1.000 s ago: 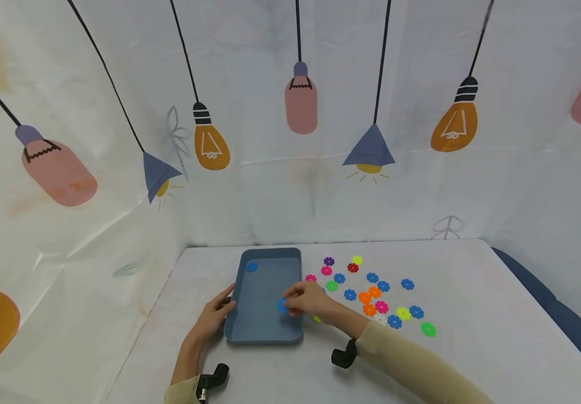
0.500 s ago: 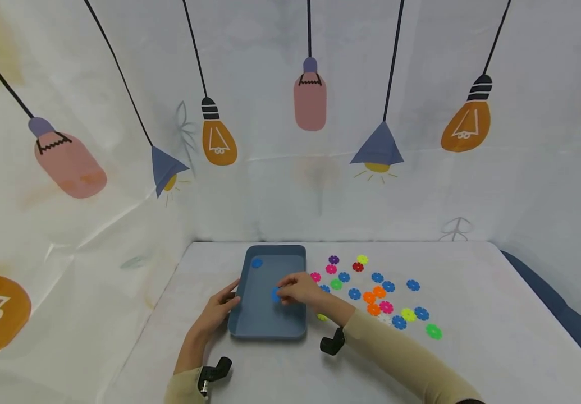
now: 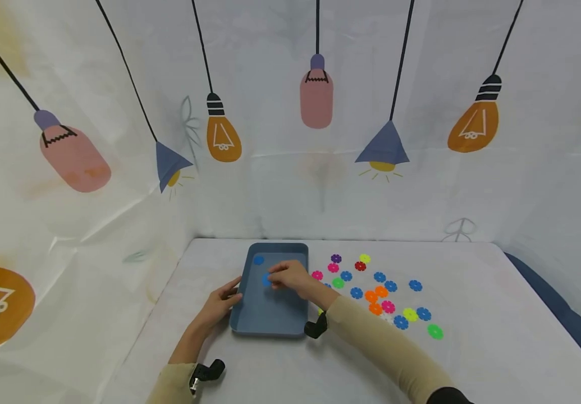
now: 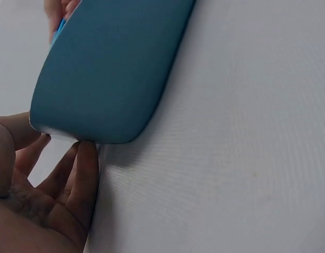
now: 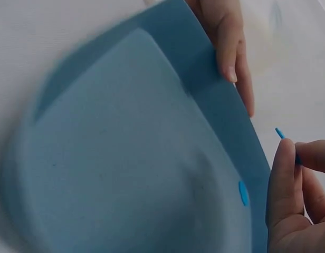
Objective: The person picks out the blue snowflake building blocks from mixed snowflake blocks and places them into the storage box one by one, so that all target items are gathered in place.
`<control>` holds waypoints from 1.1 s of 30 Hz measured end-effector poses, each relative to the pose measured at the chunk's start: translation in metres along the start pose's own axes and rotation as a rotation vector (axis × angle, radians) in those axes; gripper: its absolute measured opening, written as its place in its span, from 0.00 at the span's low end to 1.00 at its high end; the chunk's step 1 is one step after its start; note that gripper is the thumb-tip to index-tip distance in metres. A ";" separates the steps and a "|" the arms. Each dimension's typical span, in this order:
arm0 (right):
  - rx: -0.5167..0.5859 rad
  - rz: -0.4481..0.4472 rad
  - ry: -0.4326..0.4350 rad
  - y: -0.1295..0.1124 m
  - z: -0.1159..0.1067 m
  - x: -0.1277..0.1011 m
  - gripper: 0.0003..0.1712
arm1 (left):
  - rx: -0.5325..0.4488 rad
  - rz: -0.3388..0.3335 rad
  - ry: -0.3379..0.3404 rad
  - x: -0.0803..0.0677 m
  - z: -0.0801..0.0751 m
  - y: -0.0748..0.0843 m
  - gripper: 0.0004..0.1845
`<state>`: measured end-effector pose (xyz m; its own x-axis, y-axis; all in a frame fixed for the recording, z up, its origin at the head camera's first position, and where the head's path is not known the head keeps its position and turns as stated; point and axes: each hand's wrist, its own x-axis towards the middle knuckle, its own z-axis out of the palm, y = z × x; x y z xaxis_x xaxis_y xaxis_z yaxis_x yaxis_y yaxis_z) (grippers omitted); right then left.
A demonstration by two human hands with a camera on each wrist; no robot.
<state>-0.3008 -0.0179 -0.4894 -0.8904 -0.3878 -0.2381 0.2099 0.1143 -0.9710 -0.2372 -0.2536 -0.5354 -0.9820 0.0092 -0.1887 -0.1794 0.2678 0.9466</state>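
The right hand [image 3: 290,276] hangs over the far half of the shallow blue plastic tray [image 3: 275,320], its grip pinching a small blue flower-shaped plastic disc [image 3: 267,280] between thumb and fingertips. In the right wrist view the thumb [image 5: 283,174] and curled fingers clasp that disc by its thin edge [image 5: 281,134], just above the tray floor. A second blue disc [image 3: 258,260] lies flat in the tray's far left corner; the right wrist view shows it as a small blue oval [image 5: 243,193] on the tray floor.

The left hand [image 3: 219,304] rests against the tray's left rim, fingers fairly straight and touching the wall, grip relaxed and grasping nothing. From the left wrist view the fingertips [image 4: 87,153] meet the tray's rounded outer corner [image 4: 110,79].

The tray sits on a white cloth-covered counter [image 3: 472,348]. To its right a scatter of coloured flower discs [image 3: 381,292] lies loose on the counter: blue, orange, pink, green, yellow, red and purple, well apart from the left hand and just beside the tray's right wall at the nearest
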 end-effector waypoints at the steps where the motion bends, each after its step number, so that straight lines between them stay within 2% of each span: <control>1: -0.001 -0.008 0.004 0.000 0.000 0.002 0.13 | 0.004 -0.003 0.003 0.001 0.001 0.000 0.29; 11: 0.055 -0.017 0.040 0.004 0.008 0.029 0.18 | -0.024 -0.037 -0.021 0.006 0.000 0.005 0.30; 17: 0.147 0.027 0.096 0.006 0.019 0.042 0.17 | -0.040 0.002 -0.056 0.005 -0.008 0.006 0.30; 22: 0.195 0.060 0.134 0.006 0.028 0.049 0.15 | -0.056 -0.025 -0.057 0.003 -0.011 0.006 0.29; 24: 0.201 0.066 0.149 0.006 0.030 0.051 0.14 | -0.069 -0.031 -0.047 0.003 -0.011 0.006 0.28; 28: 0.201 0.062 0.169 0.009 0.031 0.055 0.12 | -0.076 0.001 -0.036 0.002 -0.009 0.003 0.27; 33: 0.158 0.051 0.184 0.015 0.032 0.057 0.11 | -0.081 0.017 -0.034 0.001 -0.006 -0.001 0.27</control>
<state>-0.3354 -0.0678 -0.5177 -0.9326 -0.2104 -0.2933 0.3042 -0.0209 -0.9524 -0.2382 -0.2593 -0.5345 -0.9826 0.0457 -0.1802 -0.1687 0.1885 0.9675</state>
